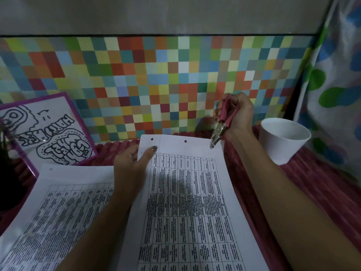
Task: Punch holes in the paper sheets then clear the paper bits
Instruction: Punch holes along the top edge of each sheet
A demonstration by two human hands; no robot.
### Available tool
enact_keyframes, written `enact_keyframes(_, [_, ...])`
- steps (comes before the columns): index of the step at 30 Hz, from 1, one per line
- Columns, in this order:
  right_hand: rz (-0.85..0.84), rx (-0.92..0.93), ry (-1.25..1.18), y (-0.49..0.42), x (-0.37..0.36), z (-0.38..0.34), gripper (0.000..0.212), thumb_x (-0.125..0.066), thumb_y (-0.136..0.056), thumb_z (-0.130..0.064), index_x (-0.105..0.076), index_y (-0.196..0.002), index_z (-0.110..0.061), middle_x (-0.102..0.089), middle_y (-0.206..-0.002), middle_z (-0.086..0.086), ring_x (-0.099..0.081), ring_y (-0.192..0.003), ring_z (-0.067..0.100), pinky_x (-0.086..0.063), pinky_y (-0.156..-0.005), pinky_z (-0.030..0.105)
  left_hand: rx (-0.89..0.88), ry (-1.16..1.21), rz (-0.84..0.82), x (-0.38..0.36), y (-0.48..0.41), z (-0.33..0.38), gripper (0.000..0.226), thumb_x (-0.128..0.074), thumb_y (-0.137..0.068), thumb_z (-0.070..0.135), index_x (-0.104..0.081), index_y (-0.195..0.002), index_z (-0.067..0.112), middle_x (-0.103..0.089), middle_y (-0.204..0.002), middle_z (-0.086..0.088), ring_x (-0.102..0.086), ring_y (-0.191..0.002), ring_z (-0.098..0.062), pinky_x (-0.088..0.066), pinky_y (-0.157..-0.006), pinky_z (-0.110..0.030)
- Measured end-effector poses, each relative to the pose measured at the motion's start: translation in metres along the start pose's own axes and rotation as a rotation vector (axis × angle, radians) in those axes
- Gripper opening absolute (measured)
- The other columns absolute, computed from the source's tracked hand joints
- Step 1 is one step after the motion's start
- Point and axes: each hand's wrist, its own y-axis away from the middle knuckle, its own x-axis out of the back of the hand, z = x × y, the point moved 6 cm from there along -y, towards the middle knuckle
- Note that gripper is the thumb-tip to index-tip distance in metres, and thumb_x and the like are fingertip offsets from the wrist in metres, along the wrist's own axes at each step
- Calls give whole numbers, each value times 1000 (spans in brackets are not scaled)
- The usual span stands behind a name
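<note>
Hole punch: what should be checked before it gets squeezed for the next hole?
1. The right hand grips the hole punch by its pink handles: ok.
2. The punch tip sits at the top right corner of the sheet: ok.
3. The left hand holds the sheet, thumb on top: ok.
4. The new spot is apart from the two holes: ok.
5. The left thumb is away from the punch tip: ok.
6. The paper edge is really between the jaws: cannot tell.
</note>
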Motion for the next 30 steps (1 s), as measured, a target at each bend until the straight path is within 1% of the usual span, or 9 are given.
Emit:
enact_keyframes(10, [60,47,28,4,2,0,13,-44,-77,-19,-54,-71,-11,-49,-58,7,-38,-44,20,-33,-45,25,-25,-1,-7,-1,1,5,16,-67,-91,11,-73,-103,3,-76,-89,3,-73,-79,-5,-54,-67,-12])
enact_keyframes(14, [97,55,32,7,1,-4,15,-43,-79,-15,-50,-66,-12,-46,-54,7,-35,-41,19,-31,-43,24,15,24,-15,-2,1,0,14,-68,-91,13,-73,-102,7,-77,-87,4,-74,-80,-10,-58,-68,-18])
enact_keyframes(16, [88,53,21,8,-2,-6,16,-43,-80,-13,-49,-65,-12,-46,-54,7,-35,-41,18,-31,-43,23,5,-43,-12,-1,0,1,16,-70,-89,15,-70,-105,11,-75,-92,5,-73,-85,-9,-61,-76,-30])
enact_keyframes(18, [68,55,28,9,-6,-9,17,-43,-80,-13,-51,-66,-11,-48,-54,7,-37,-42,18,-32,-43,23,-127,-230,40,3,-1,14,36,-73,-87,18,-61,-120,10,-70,-110,-2,-67,-102,-14,-57,-90,-38])
enact_keyframes(20, [43,61,33,10,-10,-11,18,-42,-80,-12,-52,-65,-11,-49,-55,7,-38,-41,19,-33,-43,23,-406,-502,57,-6,-1,41,55,-72,-89,22,-50,-136,5,-59,-128,-11,-54,-120,-24,-46,-102,-45])
enact_keyframes(22, [15,63,26,10,-13,-13,21,-40,-82,-10,-52,-64,-11,-50,-53,6,-37,-41,18,-32,-42,23,-513,-673,-102,-37,-2,63,55,-65,-93,32,-45,-140,10,-55,-134,-8,-47,-127,-23,-34,-111,-49])
enact_keyframes(25, [-2,67,9,10,-16,-14,27,-43,-78,-13,-58,-55,-16,-50,-54,6,-38,-43,18,-31,-42,25,-388,-813,-411,-92,-5,66,45,-45,-99,46,-43,-140,27,-53,-140,6,-43,-133,-13,-10,-121,-53])
enact_keyframes(27, [5,68,2,10,-16,-16,29,-45,-75,-15,-60,-50,-19,-50,-54,6,-39,-44,19,-32,-42,26,-373,-815,-480,-113,-9,61,34,-42,-100,46,-53,-129,31,-61,-131,10,-51,-127,-9,-1,-120,-54])
enact_keyframes(30, [-9,88,-36,10,-16,-20,31,-44,-79,-10,-60,-54,-16,-51,-55,8,-40,-44,20,-34,-43,25,-340,-682,-410,-117,-17,56,17,-50,-99,41,-64,-102,32,-68,-98,15,-62,-103,-11,-8,-116,-48])
